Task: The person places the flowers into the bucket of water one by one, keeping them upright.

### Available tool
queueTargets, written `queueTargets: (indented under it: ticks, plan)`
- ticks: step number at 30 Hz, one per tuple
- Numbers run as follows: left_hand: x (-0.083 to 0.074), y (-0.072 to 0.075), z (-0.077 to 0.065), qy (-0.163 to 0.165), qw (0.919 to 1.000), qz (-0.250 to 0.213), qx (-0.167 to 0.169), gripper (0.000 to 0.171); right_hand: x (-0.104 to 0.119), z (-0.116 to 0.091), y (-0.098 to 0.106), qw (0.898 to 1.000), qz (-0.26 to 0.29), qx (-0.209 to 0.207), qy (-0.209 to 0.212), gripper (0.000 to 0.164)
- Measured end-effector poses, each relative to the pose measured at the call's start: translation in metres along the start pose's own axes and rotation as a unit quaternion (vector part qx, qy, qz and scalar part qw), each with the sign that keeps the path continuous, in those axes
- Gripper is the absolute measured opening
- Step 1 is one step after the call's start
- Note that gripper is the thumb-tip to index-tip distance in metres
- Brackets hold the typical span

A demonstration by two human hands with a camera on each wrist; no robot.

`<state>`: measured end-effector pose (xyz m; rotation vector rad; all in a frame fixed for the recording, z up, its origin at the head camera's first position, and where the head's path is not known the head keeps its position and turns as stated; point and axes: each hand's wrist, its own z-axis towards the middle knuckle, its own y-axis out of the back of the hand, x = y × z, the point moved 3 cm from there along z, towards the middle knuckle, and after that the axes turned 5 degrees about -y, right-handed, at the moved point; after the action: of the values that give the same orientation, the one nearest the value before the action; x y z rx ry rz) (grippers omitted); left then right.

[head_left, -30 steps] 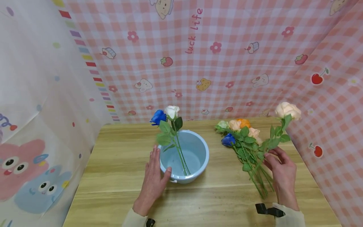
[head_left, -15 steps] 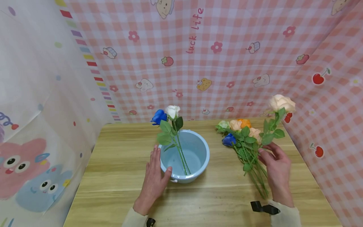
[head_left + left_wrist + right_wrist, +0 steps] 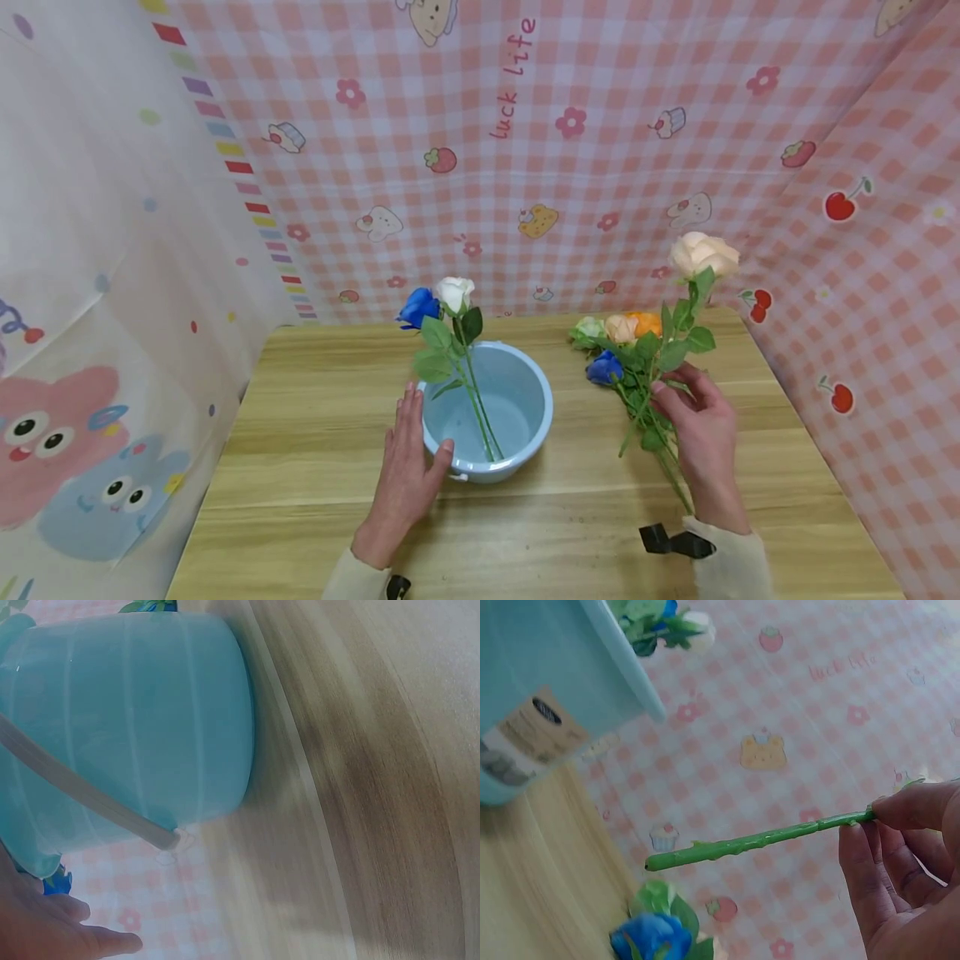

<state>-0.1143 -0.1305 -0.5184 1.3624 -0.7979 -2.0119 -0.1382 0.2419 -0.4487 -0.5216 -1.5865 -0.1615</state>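
Note:
A peach rose (image 3: 702, 254) stands raised in my right hand (image 3: 702, 429), which pinches its green stem between thumb and fingers. In the right wrist view the bare stem end (image 3: 742, 846) sticks out from the fingertips. My left hand (image 3: 408, 467) rests with extended fingers against the left side of a light blue bucket (image 3: 547, 400). Inside the bucket lean a blue rose (image 3: 420, 308) and a white rose (image 3: 455, 294), their heads above the rim. The left wrist view shows the bucket's ribbed wall (image 3: 142, 712) and its handle (image 3: 90, 795).
On the wooden table (image 3: 315, 433), right of the bucket, lies a pile of roses: a blue one (image 3: 603, 368), a green one (image 3: 588, 329), a peach one (image 3: 621, 328) and an orange one (image 3: 647, 323). Checkered cloth (image 3: 465, 192) hangs behind the table.
My right hand has moved left with the peach rose, lifting it upward off the pile's right side. The left hand and the bucket have stayed in place.

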Motion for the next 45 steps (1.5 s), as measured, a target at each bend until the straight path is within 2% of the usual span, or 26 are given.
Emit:
queueTargets:
  ticks: [12, 24, 33, 45]
  plan:
    - [0.0, 0.0, 0.001, 0.003, 1.0, 0.006, 0.002, 0.083, -0.001, -0.009, -0.04, 0.998, -0.006, 0.063, 0.012, 0.032]
    - [0.001, 0.0, 0.0, 0.002, 1.0, 0.003, -0.003, 0.083, 0.001, -0.017, -0.075, 0.993, -0.032, 0.107, 0.033, 0.035]
    - [0.002, -0.001, 0.001, 0.0, 1.0, 0.002, -0.004, 0.083, 0.006, -0.021, -0.098, 0.989, -0.039, 0.134, 0.052, 0.036]
    - [0.001, -0.001, 0.0, 0.003, 1.0, 0.001, -0.002, 0.084, 0.004, -0.024, -0.12, 0.986, -0.039, 0.155, 0.054, 0.038]
